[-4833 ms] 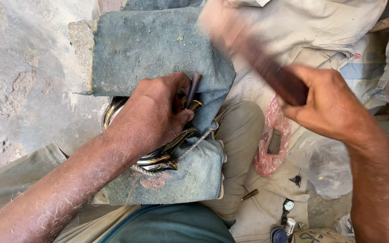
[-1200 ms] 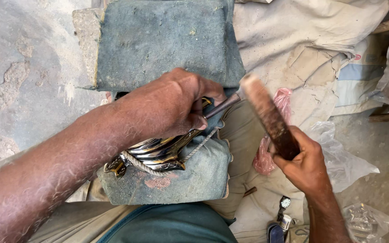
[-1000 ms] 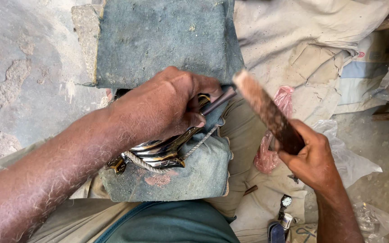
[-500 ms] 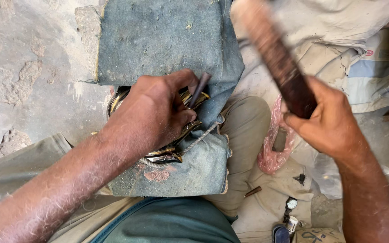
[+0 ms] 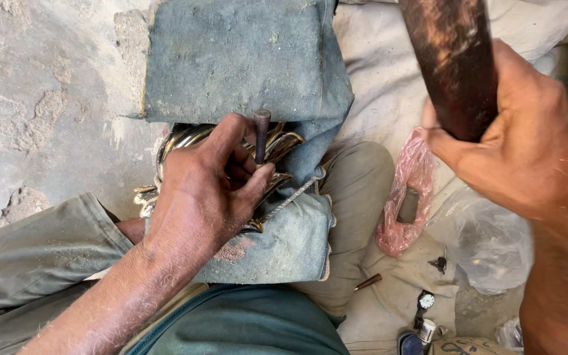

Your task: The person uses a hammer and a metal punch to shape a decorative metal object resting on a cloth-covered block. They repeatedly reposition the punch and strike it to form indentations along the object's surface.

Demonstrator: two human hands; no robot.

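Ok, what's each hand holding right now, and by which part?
Left hand pinches the metal punch by its lower shank; right hand grips the dark wooden handle.

Bright, even daylight falls from above; shadows stay soft under the left hand (image 5: 198,190). The dark wooden handle (image 5: 451,66), right of that hand, is blurred; metal beneath it shows faint glare.

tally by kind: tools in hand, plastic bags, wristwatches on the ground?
Tools in hand: 2, a metal punch in the left hand, a dark wooden mallet in the right hand
Plastic bags: 2, pink bag, clear bag
Wristwatches: 1, wristwatch
Total: 5
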